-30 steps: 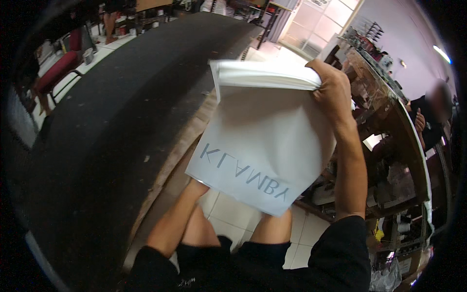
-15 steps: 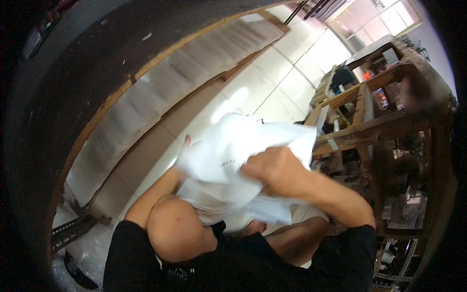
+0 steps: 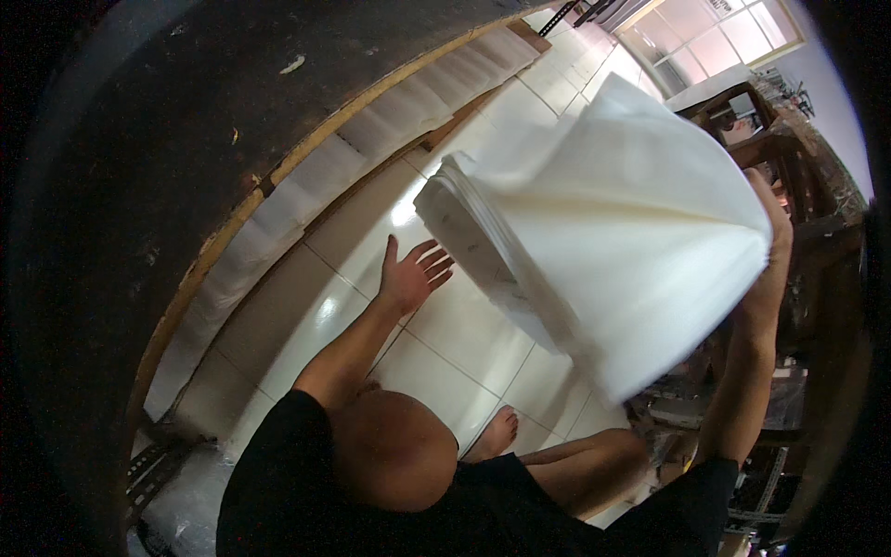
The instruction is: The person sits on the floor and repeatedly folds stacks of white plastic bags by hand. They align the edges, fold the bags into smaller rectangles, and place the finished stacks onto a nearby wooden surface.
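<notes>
A bundle of thin, floppy white sheets (image 3: 640, 213) hangs raised in front of me, fanned wide and slightly blurred. I cannot tell whether they are paper or plastic. At its far right side my right hand (image 3: 768, 246) grips the gathered edge, with most of its fingers hidden behind the white material. Near the bundle's lower left corner, my left hand (image 3: 415, 276) is stretched out with fingers spread and nothing in it. A small gap shows between its fingertips and the layered edges.
A dark tabletop (image 3: 139, 139) with a worn edge curves along the left. Pale stacked material (image 3: 343, 172) lies beneath it. On the right stands a cluttered wooden rack (image 3: 789, 167). My bare foot (image 3: 501, 429) rests on the white floor tiles (image 3: 455, 348).
My right hand has swung up and to the right with the white bundle, which has spread into a fan. My left hand now shows apart from it, fingers spread.
</notes>
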A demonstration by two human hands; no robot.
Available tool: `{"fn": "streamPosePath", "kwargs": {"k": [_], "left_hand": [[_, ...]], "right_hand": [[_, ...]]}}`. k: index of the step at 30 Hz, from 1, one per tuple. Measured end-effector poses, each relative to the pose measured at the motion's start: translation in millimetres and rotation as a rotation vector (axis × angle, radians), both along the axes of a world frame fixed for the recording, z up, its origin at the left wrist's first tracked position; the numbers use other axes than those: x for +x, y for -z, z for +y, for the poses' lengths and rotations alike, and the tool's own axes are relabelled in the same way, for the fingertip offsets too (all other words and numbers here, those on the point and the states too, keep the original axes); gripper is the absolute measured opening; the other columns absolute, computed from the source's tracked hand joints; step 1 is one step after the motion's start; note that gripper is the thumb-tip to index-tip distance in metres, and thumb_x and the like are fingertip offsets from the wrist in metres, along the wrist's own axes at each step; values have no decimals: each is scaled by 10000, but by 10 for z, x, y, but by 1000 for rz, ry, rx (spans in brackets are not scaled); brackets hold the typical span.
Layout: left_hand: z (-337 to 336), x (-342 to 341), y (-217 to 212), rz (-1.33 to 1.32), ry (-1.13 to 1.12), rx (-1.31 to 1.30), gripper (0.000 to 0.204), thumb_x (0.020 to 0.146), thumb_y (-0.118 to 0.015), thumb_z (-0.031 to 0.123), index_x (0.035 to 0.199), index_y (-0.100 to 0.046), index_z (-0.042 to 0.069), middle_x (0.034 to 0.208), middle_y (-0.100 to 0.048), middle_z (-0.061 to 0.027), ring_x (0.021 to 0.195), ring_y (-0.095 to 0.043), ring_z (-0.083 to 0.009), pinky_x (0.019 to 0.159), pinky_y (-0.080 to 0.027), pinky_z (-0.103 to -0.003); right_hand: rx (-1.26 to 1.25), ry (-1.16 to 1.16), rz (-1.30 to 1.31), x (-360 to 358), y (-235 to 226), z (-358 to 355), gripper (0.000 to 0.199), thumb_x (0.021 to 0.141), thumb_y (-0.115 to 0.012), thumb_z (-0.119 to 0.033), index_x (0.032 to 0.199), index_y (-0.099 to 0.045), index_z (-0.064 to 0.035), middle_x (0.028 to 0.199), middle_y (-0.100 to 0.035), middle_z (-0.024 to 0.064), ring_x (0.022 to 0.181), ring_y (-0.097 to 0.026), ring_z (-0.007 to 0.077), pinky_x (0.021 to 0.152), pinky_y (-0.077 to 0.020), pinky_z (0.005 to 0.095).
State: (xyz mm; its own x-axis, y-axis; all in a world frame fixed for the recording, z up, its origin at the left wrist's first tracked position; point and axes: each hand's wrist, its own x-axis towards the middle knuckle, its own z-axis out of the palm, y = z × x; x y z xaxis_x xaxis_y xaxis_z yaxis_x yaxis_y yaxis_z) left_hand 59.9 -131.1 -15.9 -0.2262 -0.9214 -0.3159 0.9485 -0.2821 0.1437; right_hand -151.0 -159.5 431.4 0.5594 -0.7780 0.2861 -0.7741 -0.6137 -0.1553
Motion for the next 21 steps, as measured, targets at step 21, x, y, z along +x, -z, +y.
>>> {"fn": "streamPosePath", "kwargs": {"k": [21], "left_hand": [[703,138,89,-148,-19,-75,1149,739,-347,926,1547,-213,120,1503,-393,-126,1341,-434,-284,1112,-358,-456]], "right_hand": [[385,426,-436,-568,1853,-683,366,989,-575,-308,1130,-660,19,922,-678,100,856,-587,160,797,-470,321]]}}
